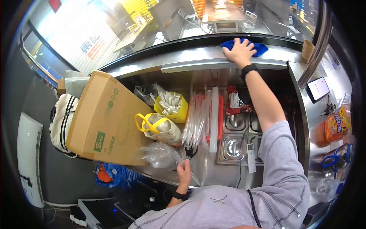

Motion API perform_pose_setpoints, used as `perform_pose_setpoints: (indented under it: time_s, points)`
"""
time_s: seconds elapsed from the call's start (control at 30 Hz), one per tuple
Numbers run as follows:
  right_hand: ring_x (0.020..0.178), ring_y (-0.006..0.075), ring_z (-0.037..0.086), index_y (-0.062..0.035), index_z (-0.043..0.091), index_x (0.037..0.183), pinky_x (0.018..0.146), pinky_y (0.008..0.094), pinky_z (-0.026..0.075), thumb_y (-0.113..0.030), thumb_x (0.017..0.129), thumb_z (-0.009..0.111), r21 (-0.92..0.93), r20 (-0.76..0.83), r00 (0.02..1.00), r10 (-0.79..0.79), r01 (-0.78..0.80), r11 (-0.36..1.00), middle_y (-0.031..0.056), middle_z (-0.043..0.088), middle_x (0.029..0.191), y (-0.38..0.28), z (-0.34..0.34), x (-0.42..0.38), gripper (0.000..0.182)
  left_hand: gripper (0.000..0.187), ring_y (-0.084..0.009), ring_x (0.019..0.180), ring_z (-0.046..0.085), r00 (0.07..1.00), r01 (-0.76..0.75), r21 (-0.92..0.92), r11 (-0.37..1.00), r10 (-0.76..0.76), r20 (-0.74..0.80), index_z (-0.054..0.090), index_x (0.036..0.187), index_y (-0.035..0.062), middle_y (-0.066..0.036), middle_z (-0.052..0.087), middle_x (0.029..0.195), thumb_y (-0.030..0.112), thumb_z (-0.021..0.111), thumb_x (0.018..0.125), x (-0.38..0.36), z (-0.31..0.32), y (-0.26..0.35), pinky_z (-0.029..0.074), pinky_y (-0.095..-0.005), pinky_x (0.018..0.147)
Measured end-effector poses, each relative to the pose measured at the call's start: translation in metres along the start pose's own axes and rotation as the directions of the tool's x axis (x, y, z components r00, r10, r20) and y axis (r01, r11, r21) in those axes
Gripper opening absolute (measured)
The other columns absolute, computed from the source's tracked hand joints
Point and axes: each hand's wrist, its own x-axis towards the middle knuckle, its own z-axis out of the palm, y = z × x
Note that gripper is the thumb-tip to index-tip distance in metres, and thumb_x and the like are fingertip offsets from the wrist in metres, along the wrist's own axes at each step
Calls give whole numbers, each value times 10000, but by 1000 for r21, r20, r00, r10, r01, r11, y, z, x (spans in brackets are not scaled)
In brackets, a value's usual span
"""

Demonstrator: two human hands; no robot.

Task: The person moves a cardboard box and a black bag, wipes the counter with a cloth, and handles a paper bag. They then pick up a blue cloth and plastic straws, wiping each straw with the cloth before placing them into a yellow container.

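Note:
My right hand (240, 51) is stretched out to the far ledge, its fingers spread flat over a blue cloth (260, 49). The cloth lies bunched on the shiny metal ledge (190, 60) below the window opening. Low in the middle, my left hand (184, 171) is closed, fingertips together, right by a black forked utensil (191, 152); what it pinches I cannot make out. Beside that hand lies a clear plastic bag (162, 155). Just beyond are long thin items in clear wrappers (197, 118).
A large cardboard box (103, 114) stands at left. Near it are a yellow container (177, 112) of wrapped pieces and a yellow-handled bag (164, 129). Lidded metal pans (233, 147) and a white remote (251, 158) sit right of centre. A phone (318, 89) lies beside a metal post (320, 45).

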Motion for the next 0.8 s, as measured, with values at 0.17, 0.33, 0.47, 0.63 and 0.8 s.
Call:
perform_pose_setpoints:
  time_s: [0.17,0.33,0.47,0.63,0.8]
  points:
    - [1244,429,411,-149,584,1156,976,584,338,-381,798,657,121,-142,937,-319,337,934,138,515,1289,-43,42,-30,433,257,-35,562,394,999,-43,-31,999,43,-8,508,758,75,55,444,621,197,526,983,-11,8,4,311,-216,509]
    - [1243,337,458,-146,565,1182,979,467,392,-413,809,650,208,-185,864,-469,501,840,90,555,1250,-13,41,-24,467,209,-55,623,429,995,-96,27,995,96,-28,502,868,56,8,491,715,229,558,970,-1,8,-7,356,-236,548]
    - [1191,281,518,-140,600,1158,978,434,410,-375,782,637,216,-238,862,-448,497,840,80,603,1203,31,28,-19,445,243,-68,671,427,996,-15,74,997,8,93,419,1159,61,12,462,794,136,501,943,24,17,31,375,-235,589]
    - [1188,278,526,-143,592,1221,985,422,410,-414,792,550,56,-276,909,-312,340,939,81,598,1250,104,10,2,509,485,-105,789,454,975,-6,120,993,-20,219,314,1347,31,-19,475,888,105,497,904,94,18,50,407,-255,696]
    - [1262,259,469,-151,553,1284,1065,417,320,-458,828,514,-41,-346,923,-167,163,986,62,559,1320,173,7,21,551,547,-141,922,554,924,-221,375,900,70,377,317,1380,17,-65,576,1029,85,576,902,176,30,61,466,-288,792]
